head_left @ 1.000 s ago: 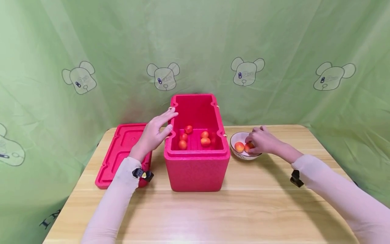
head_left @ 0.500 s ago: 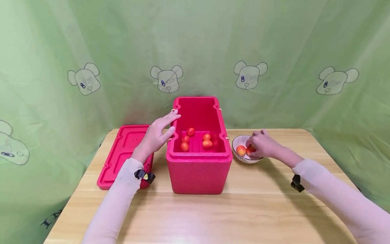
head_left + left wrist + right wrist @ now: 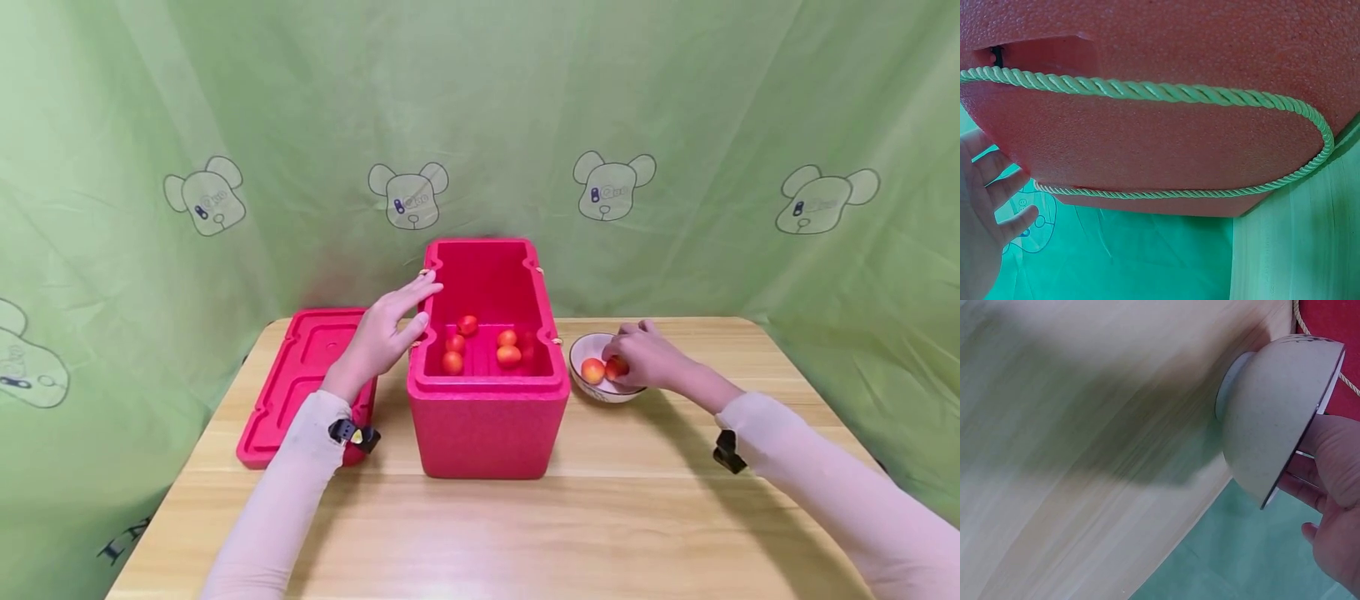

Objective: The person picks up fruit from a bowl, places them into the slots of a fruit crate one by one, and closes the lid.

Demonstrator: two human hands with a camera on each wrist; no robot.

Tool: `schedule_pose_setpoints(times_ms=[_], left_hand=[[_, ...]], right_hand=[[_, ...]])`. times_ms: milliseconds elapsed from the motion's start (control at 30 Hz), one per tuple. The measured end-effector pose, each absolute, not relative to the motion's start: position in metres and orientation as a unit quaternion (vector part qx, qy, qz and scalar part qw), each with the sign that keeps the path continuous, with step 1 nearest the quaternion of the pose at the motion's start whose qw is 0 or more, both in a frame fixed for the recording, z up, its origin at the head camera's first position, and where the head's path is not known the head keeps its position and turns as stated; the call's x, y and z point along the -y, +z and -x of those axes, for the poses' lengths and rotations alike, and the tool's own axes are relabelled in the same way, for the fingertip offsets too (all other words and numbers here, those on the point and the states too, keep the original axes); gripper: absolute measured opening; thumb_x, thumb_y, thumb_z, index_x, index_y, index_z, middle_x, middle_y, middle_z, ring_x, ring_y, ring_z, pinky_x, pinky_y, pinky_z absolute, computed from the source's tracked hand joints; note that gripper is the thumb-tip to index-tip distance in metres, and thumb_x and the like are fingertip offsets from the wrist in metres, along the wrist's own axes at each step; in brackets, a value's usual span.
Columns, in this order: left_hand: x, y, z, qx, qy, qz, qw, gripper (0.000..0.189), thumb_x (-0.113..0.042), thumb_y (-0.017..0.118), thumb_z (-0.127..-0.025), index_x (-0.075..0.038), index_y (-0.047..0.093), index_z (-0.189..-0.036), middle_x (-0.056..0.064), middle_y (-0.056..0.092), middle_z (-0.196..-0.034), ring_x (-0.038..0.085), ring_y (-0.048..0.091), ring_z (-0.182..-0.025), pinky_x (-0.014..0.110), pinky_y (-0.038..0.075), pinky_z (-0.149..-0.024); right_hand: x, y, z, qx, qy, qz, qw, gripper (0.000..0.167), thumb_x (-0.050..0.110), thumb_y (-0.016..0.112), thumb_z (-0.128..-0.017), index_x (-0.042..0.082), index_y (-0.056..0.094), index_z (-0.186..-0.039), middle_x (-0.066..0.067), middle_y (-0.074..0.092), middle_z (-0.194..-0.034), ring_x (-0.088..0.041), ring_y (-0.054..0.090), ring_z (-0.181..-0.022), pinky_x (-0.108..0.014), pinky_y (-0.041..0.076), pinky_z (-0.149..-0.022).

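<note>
An uncovered red foam box point(image 3: 491, 433) stands mid-table, with several small red-orange fruits point(image 3: 508, 357) lying on its floor. Against its left rim rests my left hand point(image 3: 382, 333), fingers extended; the left wrist view shows that hand point(image 3: 985, 212) beside the box wall point(image 3: 1166, 144) and its twisted rope point(image 3: 1166, 92). Right of the box is a white bowl point(image 3: 588, 348) with a dark rim. My right hand point(image 3: 648, 357) reaches into it and pinches a red-orange fruit point(image 3: 617, 367), partly hidden by the fingers. Another orange fruit point(image 3: 592, 371) lies beside it. The bowl point(image 3: 1272, 412) hides these fingertips in the right wrist view.
The box's red lid point(image 3: 300, 392) lies on the wooden table point(image 3: 480, 533) at the left, partly under my left forearm. A green curtain point(image 3: 480, 100) with printed bear heads hangs right behind the table's back edge.
The whole head view has shifted slightly downward in the picture. Both hands keep their places, the left at the box rim and the right in the bowl at the fruit.
</note>
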State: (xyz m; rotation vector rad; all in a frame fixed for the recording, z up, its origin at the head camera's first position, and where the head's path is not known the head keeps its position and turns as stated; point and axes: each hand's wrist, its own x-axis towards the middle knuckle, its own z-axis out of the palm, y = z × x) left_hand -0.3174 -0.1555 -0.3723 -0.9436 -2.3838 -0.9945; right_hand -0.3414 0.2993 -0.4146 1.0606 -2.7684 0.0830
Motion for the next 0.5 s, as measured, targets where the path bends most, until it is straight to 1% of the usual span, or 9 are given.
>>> schedule_pose_setpoints(times_ms=[133, 300, 500], left_hand=[[0.155, -0.371, 0.317, 0.85, -0.353, 0.338, 0.195, 0.053, -0.03, 0.054, -0.099, -0.015, 0.052, -0.15, 0.003, 0.042, -0.162, 0.021, 0.038, -0.152, 0.056, 0.036, -0.12], [0.155, -0.371, 0.317, 0.85, -0.353, 0.338, 0.196, 0.053, -0.03, 0.055, -0.099, -0.016, 0.052, -0.15, 0.003, 0.043, -0.162, 0.021, 0.038, -0.152, 0.057, 0.036, -0.12], [0.155, -0.37, 0.316, 0.852, -0.351, 0.337, 0.193, 0.053, -0.028, 0.055, -0.099, -0.017, 0.052, -0.151, 0.002, 0.042, -0.162, 0.021, 0.038, -0.152, 0.057, 0.036, -0.119]], right_hand=[[-0.3, -0.41, 0.339, 0.927, 0.036, -0.356, 0.114, 0.028, 0.009, 0.089, -0.064, 0.008, 0.076, -0.089, -0.003, 0.074, -0.086, -0.025, 0.055, -0.087, -0.043, 0.03, -0.075], [-0.295, -0.388, 0.331, 0.925, 0.042, -0.352, 0.134, 0.035, 0.004, 0.089, -0.063, 0.005, 0.077, -0.095, -0.011, 0.076, -0.095, -0.031, 0.06, -0.094, -0.046, 0.031, -0.078], [-0.284, -0.353, 0.324, 0.914, 0.05, -0.364, 0.171, 0.036, 0.005, 0.091, -0.063, 0.009, 0.077, -0.096, -0.009, 0.076, -0.096, -0.03, 0.059, -0.097, -0.049, 0.033, -0.08]])
